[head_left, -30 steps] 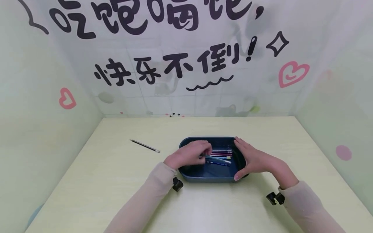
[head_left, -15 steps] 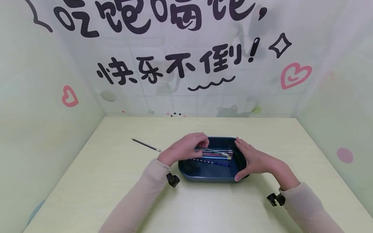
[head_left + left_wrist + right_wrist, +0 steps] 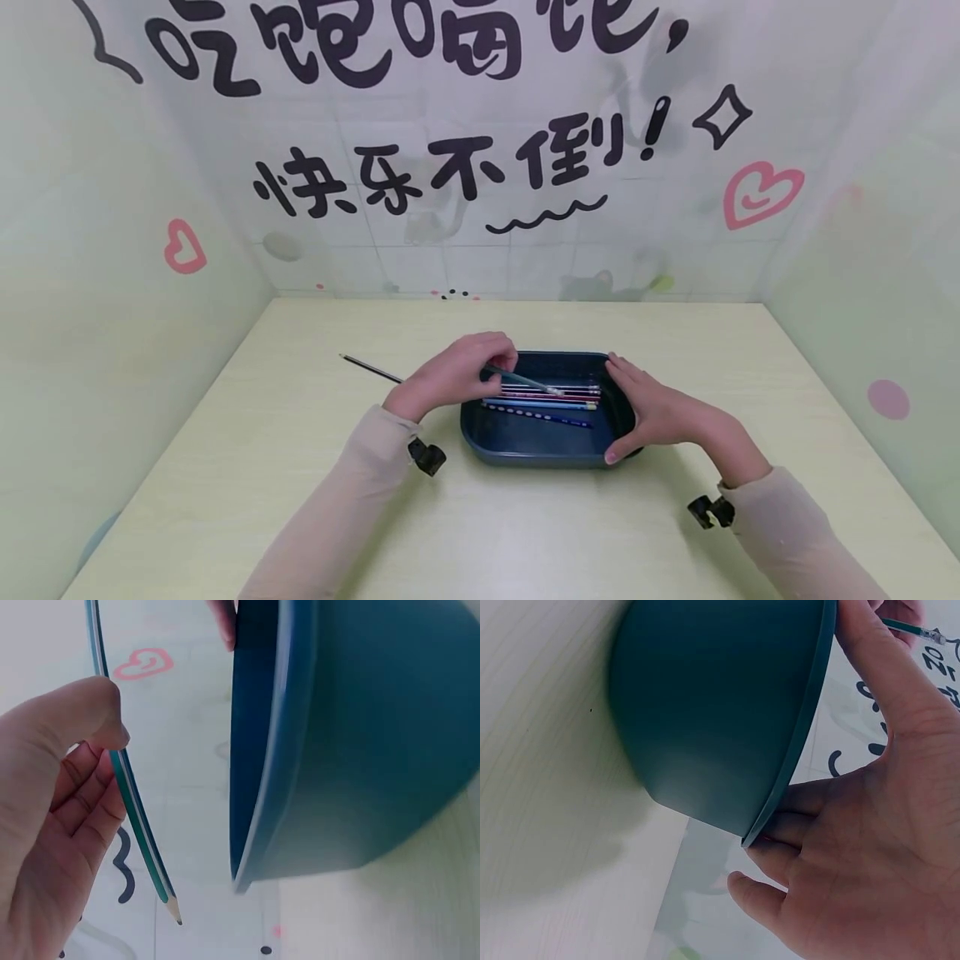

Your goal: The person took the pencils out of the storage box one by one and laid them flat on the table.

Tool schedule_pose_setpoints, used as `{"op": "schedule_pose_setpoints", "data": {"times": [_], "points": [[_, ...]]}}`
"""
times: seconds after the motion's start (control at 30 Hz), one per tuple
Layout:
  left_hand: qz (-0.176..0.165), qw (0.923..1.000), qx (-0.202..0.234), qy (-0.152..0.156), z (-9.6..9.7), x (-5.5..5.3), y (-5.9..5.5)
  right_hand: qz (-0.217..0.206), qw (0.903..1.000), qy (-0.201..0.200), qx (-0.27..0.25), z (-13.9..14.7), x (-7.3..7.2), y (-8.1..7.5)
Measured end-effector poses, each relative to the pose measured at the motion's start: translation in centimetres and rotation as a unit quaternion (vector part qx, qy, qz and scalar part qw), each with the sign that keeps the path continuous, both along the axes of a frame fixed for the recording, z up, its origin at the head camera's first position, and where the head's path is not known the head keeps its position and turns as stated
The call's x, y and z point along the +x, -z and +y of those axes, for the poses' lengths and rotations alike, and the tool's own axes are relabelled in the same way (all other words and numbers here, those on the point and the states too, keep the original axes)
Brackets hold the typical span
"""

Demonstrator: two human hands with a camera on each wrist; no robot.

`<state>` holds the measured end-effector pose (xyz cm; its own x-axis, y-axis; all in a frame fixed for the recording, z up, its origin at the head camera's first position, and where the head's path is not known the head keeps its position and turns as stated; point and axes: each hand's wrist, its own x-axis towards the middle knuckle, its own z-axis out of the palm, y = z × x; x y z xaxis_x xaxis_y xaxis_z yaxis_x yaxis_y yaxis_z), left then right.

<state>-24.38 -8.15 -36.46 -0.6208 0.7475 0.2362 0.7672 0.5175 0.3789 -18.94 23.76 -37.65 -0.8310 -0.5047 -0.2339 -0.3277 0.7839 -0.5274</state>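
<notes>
A green striped pencil (image 3: 135, 802) is pinched between the thumb and fingers of the person's left hand (image 3: 465, 367), above the 10 o'clock part of a dark blue-green rectangular bin (image 3: 525, 446). In the head view its eraser end points between 3 and 4 o'clock; the left wrist view shows its sharpened point, bare of the fingers. Whether it touches the pencils below cannot be told. Inside the bin, a light blue pencil (image 3: 547, 405) and other pencils lie in a close row, with a dark blue dotted pencil (image 3: 540, 415) slanting on their 6 o'clock side. At the bin's 3 o'clock end the right hand (image 3: 663, 412) is spread wide, thumb and fingers touching the rim. Well apart, just past 9 o'clock from the bin, a black pencil (image 3: 371, 367) lies on the pale table (image 3: 480, 533), partly hidden by the left arm. Black lettering (image 3: 465, 167) marks the wall at 12 o'clock.
</notes>
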Motion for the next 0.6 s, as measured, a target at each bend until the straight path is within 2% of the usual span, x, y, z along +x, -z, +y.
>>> {"op": "schedule_pose_setpoints", "data": {"times": [0.6], "points": [[0.022,0.9988,-0.006,-0.043,-4.1,0.2,0.1,0.004,1.0000,0.001,0.003,0.0,0.1,-0.2]]}}
